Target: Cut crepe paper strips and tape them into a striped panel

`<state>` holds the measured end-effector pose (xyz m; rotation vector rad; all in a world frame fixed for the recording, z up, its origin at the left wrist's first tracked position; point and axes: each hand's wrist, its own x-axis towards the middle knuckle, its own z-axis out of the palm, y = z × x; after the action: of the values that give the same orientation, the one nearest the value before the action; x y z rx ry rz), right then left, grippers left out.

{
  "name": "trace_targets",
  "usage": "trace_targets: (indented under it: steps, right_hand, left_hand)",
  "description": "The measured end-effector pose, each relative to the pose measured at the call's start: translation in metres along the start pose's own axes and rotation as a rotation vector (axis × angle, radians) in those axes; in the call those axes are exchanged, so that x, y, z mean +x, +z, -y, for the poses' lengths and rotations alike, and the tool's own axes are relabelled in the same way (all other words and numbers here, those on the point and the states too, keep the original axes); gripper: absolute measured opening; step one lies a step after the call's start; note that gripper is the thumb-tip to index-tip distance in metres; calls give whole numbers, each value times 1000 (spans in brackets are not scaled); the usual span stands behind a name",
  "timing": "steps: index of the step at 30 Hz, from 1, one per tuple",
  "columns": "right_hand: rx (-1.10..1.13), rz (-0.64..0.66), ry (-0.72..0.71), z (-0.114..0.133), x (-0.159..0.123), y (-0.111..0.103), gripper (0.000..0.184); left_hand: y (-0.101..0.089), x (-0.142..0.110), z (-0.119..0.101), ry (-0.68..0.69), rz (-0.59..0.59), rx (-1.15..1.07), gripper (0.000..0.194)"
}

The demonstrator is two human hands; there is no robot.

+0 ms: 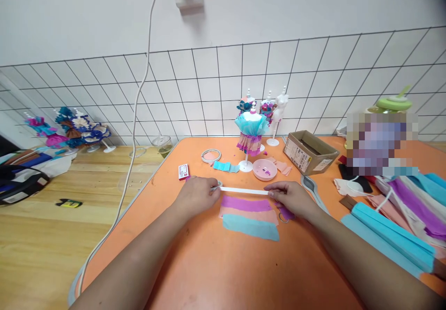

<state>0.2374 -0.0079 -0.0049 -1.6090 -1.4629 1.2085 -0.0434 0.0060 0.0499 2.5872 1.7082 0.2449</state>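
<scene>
A narrow white strip of tape (244, 191) is stretched level between my two hands. My left hand (198, 194) is closed on its left end, where part of a small roll shows behind the fingers. My right hand (291, 197) pinches the other end between thumb and fingers. Just below the tape lie overlapping strips of thin crepe-like paper: a purple strip (245, 203), a peach strip (249, 215) and a light blue strip (251, 228). Partly under my right hand are a purple scrap (286, 213) and a small ring (283, 219).
Behind stands a mini dress form (251, 128) in blue, peach and purple paper, with others behind it. Around it are a pink dish (265, 169), a cardboard box (310, 152), a white hoop (211, 155) and a small red-and-white box (183, 172). Paper rolls (392, 231) lie right.
</scene>
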Motion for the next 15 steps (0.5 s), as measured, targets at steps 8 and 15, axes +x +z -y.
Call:
trace_targets:
  steps: [8,15]
  right_hand:
    - [-271,-340,-449,25,-26,5,16]
    - [-518,-553,-968,38,-54,12,19]
  left_hand:
    - [-4,2,-1,-236,-207,-295,27]
    - [-4,5,14,-272,-341,-491,28]
